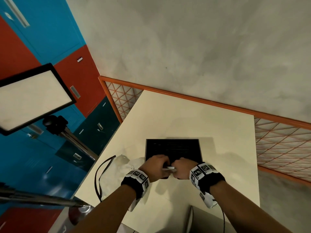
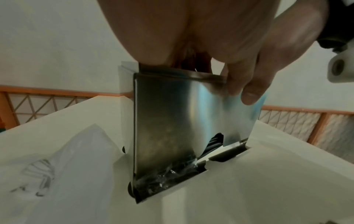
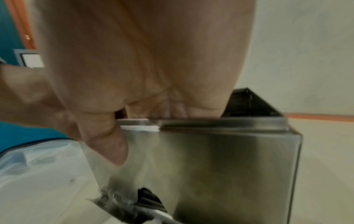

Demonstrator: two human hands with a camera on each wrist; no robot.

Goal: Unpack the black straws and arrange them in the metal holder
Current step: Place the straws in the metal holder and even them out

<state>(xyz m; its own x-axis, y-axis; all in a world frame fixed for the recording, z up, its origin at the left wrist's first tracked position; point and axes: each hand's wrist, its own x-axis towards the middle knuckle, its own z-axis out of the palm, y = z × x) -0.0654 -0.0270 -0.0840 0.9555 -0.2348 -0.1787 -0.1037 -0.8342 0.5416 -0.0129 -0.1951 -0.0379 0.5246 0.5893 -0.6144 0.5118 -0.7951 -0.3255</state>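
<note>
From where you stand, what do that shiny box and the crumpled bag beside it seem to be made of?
The box looks like brushed stainless steel: grey, with soft, streaky reflections. The bag seems to be thin, translucent plastic film: milky, creased, faint print showing.

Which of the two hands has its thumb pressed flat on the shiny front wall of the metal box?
The right hand; its thumb lies against the metal holder front.

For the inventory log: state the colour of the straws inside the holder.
Black: the straws fill the open top of the shiny metal holder. Head view shows it best.
</note>
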